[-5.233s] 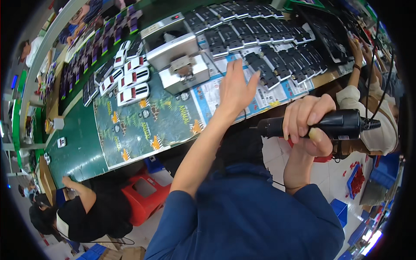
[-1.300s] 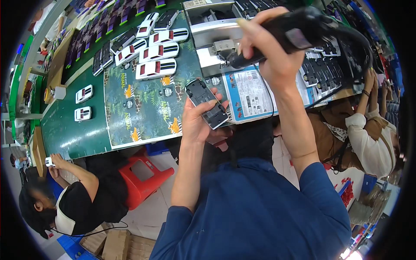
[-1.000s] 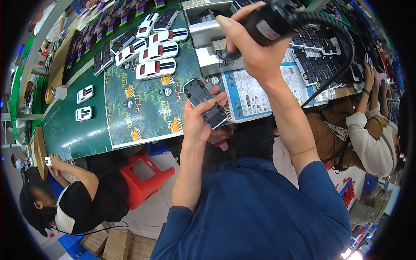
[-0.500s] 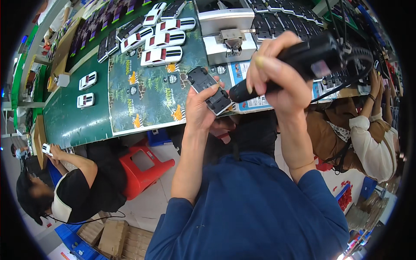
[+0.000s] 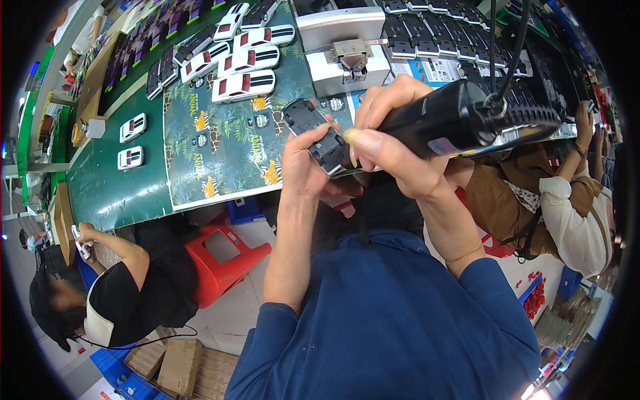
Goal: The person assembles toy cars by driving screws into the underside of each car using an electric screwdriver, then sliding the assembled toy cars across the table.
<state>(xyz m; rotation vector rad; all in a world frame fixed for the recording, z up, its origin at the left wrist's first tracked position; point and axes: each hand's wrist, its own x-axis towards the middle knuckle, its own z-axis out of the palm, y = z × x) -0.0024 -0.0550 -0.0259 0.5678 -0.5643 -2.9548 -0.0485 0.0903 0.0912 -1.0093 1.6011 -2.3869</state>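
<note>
My left hand [image 5: 305, 160] grips a toy car [image 5: 309, 125] whose black underside is turned up, thumb across its chassis. Wrapped around a black electric screwdriver [image 5: 433, 120] is my right hand [image 5: 400, 143]. The tool lies nearly level, its front end close to the car's lower end; my fingers hide its tip, so contact cannot be made out. Beyond my left hand, several white toy cars with dark stripes [image 5: 245, 85] stand grouped on the bench. A metal fixture with a latch [image 5: 352, 60] sits just past the held car.
Rows of upturned black car chassis [image 5: 427, 37] fill the far right. Two white cars [image 5: 131, 157] stand at left on the green bench [image 5: 100, 193]. Cables hang by the screwdriver. One co-worker sits at left beside a red stool [image 5: 223, 260]; another works at right.
My right hand has brought the screwdriver left and slightly down, closer over the held car. The car has shifted a little left. The co-worker at left has turned the car they hold.
</note>
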